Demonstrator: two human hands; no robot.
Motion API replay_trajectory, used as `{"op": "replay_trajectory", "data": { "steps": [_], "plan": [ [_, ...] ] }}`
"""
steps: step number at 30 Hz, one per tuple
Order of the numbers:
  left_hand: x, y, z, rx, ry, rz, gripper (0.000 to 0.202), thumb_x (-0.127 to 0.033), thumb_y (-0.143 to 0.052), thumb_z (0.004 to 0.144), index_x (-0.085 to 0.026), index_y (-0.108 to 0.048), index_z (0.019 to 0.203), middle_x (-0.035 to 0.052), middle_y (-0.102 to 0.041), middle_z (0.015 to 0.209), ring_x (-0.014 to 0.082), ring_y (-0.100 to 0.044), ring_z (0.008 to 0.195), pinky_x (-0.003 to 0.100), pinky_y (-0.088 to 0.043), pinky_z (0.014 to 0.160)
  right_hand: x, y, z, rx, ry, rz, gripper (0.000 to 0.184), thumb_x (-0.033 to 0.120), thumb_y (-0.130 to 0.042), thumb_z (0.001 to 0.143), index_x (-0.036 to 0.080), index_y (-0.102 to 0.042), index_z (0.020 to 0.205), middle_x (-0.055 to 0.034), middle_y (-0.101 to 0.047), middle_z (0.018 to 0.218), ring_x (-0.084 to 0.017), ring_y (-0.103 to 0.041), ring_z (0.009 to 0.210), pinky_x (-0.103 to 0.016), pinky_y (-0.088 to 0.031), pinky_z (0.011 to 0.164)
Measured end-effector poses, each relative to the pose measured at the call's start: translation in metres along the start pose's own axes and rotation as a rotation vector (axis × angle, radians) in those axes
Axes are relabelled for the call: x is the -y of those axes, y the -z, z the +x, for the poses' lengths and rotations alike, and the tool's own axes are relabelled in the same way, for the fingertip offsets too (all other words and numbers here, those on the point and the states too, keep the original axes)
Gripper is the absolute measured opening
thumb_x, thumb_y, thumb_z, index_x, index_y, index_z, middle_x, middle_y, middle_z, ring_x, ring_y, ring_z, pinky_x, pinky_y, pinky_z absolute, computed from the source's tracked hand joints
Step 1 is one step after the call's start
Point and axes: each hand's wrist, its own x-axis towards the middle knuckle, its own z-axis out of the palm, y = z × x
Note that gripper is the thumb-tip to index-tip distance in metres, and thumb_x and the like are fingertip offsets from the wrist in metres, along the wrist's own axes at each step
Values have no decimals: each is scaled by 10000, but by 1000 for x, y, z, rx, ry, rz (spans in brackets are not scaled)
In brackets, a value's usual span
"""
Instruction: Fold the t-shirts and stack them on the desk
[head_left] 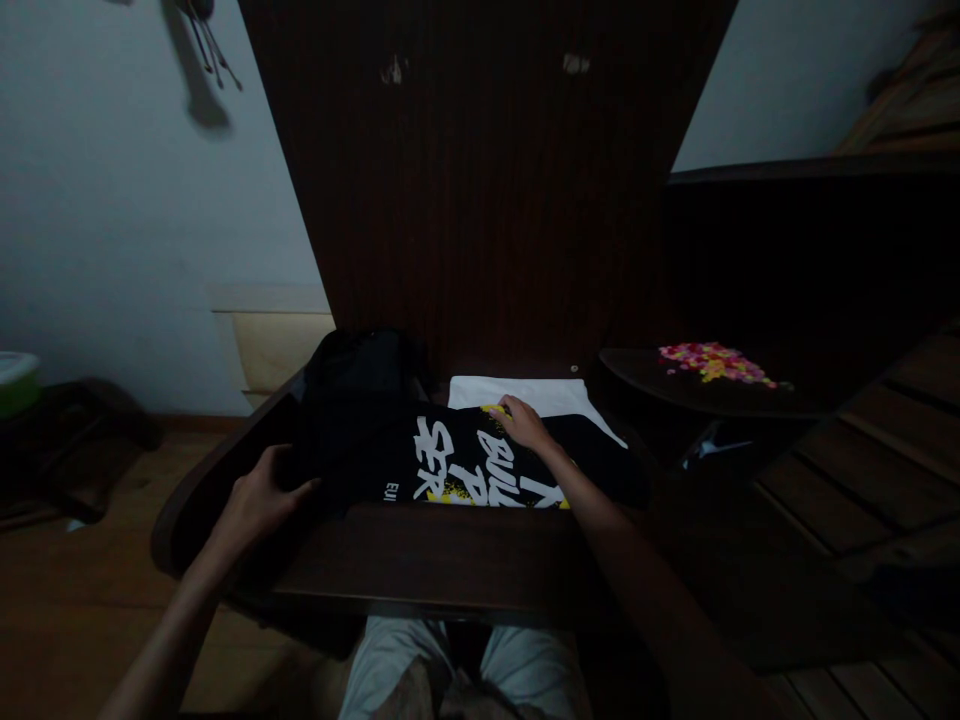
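A black T-shirt [382, 445] with white lettering and yellow speckles lies folded lengthwise across the dark wooden seat, its lettering sideways to me. At its left end, my left hand [259, 495] grips the dark cloth, thumb on top and some fingertips lost in shadow. My right hand [521, 425] pinches the shirt's far edge near the middle, with the forearm crossing over the print. Beneath and behind the shirt, a white cloth [517, 388] shows. A black bundle that looks like fabric or a bag [360, 362] sits at the back left; its kind is unclear.
A raised wooden edge [435, 560] runs between my legs and the shirt. A tall dark panel [480, 220] stands behind. To the right, a small shelf [637, 375] carries pink and yellow small pieces [712, 362]. A green container [19, 385] is at far left.
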Motion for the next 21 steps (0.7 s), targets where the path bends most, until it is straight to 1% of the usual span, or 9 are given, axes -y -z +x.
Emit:
{"op": "replay_trajectory", "data": {
  "steps": [2, 5, 8, 11, 14, 16, 18, 21],
  "plan": [
    [0, -6, -5, -26, -25, 31, 628, -470, -581, 736, -157, -502, 1274, 158, -717, 1009, 338, -701, 919, 359, -538, 715, 0, 0, 0, 2, -3, -5, 194, 389, -494, 916, 224, -515, 817, -12, -588, 815, -178, -527, 774, -275, -374, 701],
    [3, -13, -9, -42, -76, 65, 590, -394, -498, 789, -131, -464, 1316, 156, -715, 964, 327, -703, 870, 360, -524, 699, 1, 2, -1, -1, 1, -12, 197, 385, -485, 916, 221, -514, 811, -16, -582, 803, -181, -526, 771, -278, -372, 695],
    [7, -15, -10, -69, -68, -6, 567, -313, -478, 776, -134, -470, 1313, 153, -712, 959, 322, -700, 888, 370, -525, 740, 3, 3, -1, 1, 9, -9, 206, 388, -480, 916, 219, -516, 804, -21, -582, 794, -184, -526, 764, -281, -373, 690],
    [5, -12, -11, -144, 15, -214, 534, -262, -510, 728, -181, -518, 1255, 128, -706, 1021, 297, -689, 968, 368, -531, 821, 3, 4, -1, 15, 9, -3, 210, 393, -480, 914, 220, -515, 801, -20, -581, 791, -186, -531, 760, -283, -373, 690],
    [0, -8, -14, -230, 116, -529, 477, -306, -560, 721, -217, -551, 1190, 89, -695, 1055, 254, -676, 1003, 334, -542, 839, 3, 4, -1, 14, 7, -8, 207, 391, -477, 914, 221, -506, 799, -17, -576, 789, -185, -532, 756, -282, -370, 689],
    [-3, -6, -16, -233, 178, -736, 486, -348, -605, 703, -223, -563, 1170, 63, -688, 1011, 219, -678, 941, 293, -548, 793, 2, 3, -1, 9, 11, -12, 203, 387, -480, 913, 222, -502, 797, -17, -575, 790, -183, -530, 752, -281, -369, 686],
    [-5, -4, -16, -209, 224, -892, 532, -365, -649, 665, -227, -572, 1173, 29, -666, 933, 172, -663, 819, 247, -536, 709, 1, 2, 0, 4, 14, -12, 197, 381, -485, 913, 222, -502, 798, -18, -576, 794, -181, -529, 754, -281, -372, 691],
    [-5, -3, -16, -184, 236, -1003, 602, -393, -684, 629, -224, -576, 1197, -20, -598, 802, 110, -568, 630, 203, -468, 573, -1, 1, 0, -1, 16, -21, 193, 374, -490, 914, 221, -508, 798, -19, -581, 790, -181, -526, 748, -284, -377, 694]
  ]
}}
